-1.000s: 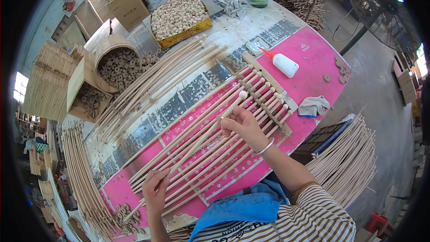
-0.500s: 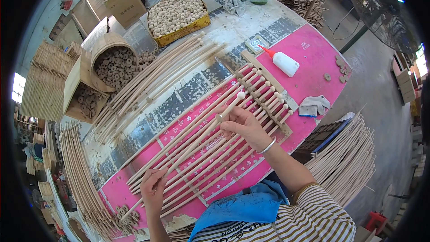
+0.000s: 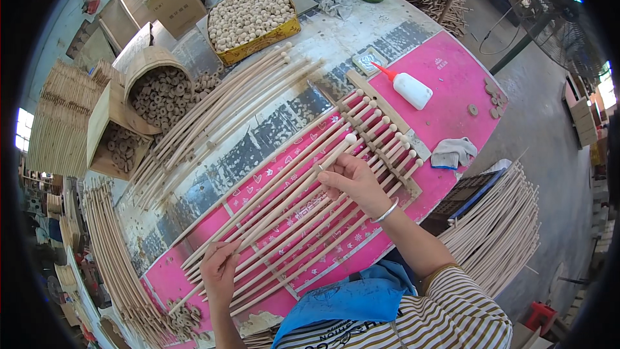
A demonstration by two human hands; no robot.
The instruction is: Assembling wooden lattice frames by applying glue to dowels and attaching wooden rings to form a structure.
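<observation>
Pale, bare wood on the long rod [image 3: 284, 202]: thin, straight-looking, smooth, matt, tipped at its upper-right end with a round, slightly lighter wooden ball [image 3: 351, 138]. Small brownish wooden ring [image 3: 319, 169] shows on the rod line, at the right fingertips; can't tell if it's threaded around the rod or held beside it. Rod runs diagonally, ball end up-right, far end down-left, above the pink patterned sheet [image 3: 452, 84]. Right hand [image 3: 354, 184] is pinching at the ring, a little below the ball; thumb and index do the work, other fingers curled, and the ball sticks out past them, clear of the fingers. Left hand [image 3: 219, 274] has thumb and fingers closed on the rod lower down, with the tail end poking out beyond it toward a small pile of brown rings [image 3: 185, 318]. Most of the span sits between the two hands, uncovered. Held rod lies over a row of similar ball-tipped rods [image 3: 385, 120] set in a wooden rack [image 3: 359, 84]; its ball is just left of the rack's row of balls.
</observation>
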